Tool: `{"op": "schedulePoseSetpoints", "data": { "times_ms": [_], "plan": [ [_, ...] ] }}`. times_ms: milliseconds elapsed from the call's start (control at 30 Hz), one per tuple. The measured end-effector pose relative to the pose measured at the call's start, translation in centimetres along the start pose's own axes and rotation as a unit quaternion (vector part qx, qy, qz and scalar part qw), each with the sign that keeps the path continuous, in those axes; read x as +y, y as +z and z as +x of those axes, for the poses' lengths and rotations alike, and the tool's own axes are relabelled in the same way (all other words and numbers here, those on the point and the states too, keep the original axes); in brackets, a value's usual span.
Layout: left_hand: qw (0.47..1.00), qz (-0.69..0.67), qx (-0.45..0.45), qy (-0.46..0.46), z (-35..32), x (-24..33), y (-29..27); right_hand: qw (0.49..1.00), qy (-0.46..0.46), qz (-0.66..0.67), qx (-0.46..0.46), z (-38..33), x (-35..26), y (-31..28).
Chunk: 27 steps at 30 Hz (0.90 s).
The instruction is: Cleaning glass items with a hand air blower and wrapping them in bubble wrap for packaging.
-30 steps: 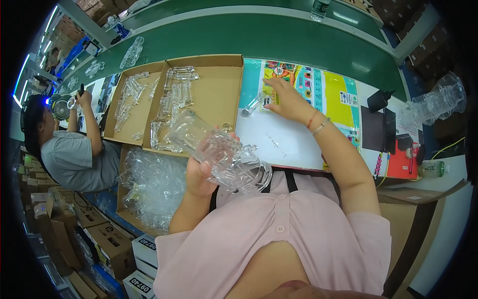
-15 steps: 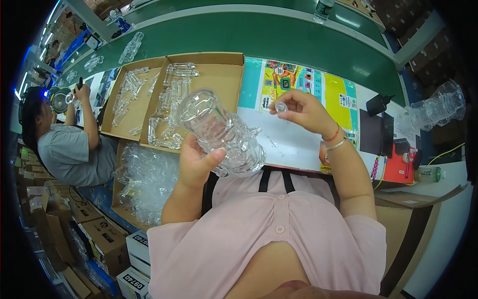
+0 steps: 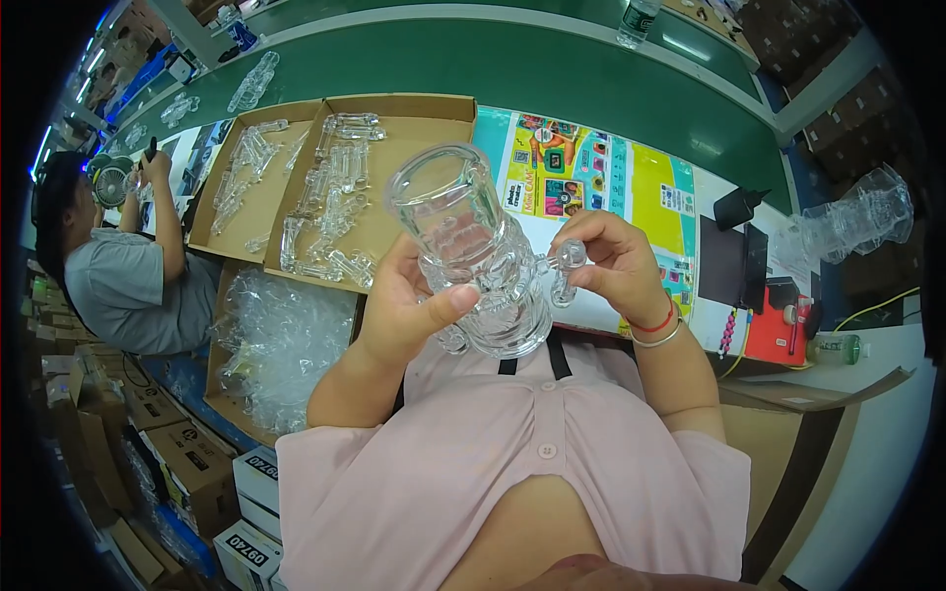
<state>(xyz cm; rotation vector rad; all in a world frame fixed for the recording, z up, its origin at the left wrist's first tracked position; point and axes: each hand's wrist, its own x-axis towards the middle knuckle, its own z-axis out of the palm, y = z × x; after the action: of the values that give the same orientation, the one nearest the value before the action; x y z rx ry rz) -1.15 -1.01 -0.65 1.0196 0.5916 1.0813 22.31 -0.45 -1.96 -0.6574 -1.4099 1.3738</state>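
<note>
A large clear jar-like vessel (image 3: 463,207), with a wide rim and ridged, knobbed sides, is tilted in front of my chest. My left hand (image 3: 406,307) is closed around its left side, thumb across the front. Between thumb and fingers of my right hand (image 3: 623,268) is a small clear piece with a round knob (image 3: 569,266). That piece is at the vessel's right side; whether the two are joined I cannot make out. Farther left, two cardboard trays (image 3: 414,123) hold several clear tube-shaped parts (image 3: 340,177).
Below the trays stands a box of crumpled clear plastic bags (image 3: 281,345). Printed colourful sheets (image 3: 591,177) cover the table ahead. At the right are a black container (image 3: 739,209), a stack of clear vessels (image 3: 857,222) and a green bottle (image 3: 836,349). A co-worker (image 3: 138,276) is at the left.
My right hand has come down and inward, bringing the small knobbed piece to the vessel's side. The vessel has shifted right and stands more upright in my left hand.
</note>
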Motion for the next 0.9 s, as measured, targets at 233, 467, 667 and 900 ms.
{"op": "schedulePoseSetpoints", "data": {
  "times_ms": [233, 467, 667, 900],
  "plan": [
    [1.000, 0.020, -0.012, 0.003, -0.2, 0.4, 0.7, 1.000, 0.002, -0.024, -0.002, -0.5, -0.3, 0.2],
    [0.999, -0.003, -0.029, -0.018, 0.3, 0.3, 0.3, 0.999, 0.036, -0.021, -0.029, -0.6, -0.7, 0.4],
    [0.997, 0.020, -0.070, -0.021, 0.4, 0.6, 0.5, 0.991, -0.050, -0.094, -0.075, 1.8, -3.5, 0.1],
    [0.934, 0.256, -0.242, 0.058, -1.6, 0.7, 1.8, 0.973, -0.012, -0.103, -0.208, 0.2, -5.4, 3.3]
  ]
}}
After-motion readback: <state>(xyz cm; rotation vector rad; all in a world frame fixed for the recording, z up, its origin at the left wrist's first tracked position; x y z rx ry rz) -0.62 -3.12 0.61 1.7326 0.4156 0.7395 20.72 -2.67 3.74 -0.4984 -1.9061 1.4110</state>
